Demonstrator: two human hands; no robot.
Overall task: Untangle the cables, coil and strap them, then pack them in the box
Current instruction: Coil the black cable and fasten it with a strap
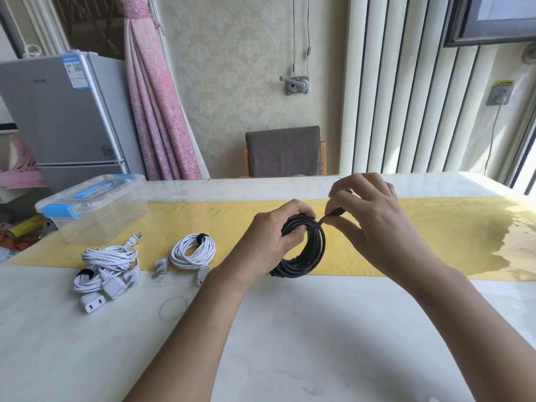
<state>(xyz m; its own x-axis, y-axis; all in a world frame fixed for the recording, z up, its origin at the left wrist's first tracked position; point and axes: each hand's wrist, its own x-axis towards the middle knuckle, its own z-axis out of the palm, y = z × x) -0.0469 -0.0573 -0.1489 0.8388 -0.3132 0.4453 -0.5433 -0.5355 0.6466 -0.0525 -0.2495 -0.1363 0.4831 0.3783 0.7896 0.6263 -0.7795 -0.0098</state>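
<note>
Centrally: black cable (304,245), round glossy coil, upright; left hand (272,236) grips its rim, right hand (374,224) pinches its loose end.

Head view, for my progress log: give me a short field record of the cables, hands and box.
black coil: upright on the yellow runner
left hand: grips the coil's top left
right hand: fingers pinch a black end at the coil's top
white coils: two, strapped, at and
box: clear, lid closed, no cables inside
</note>
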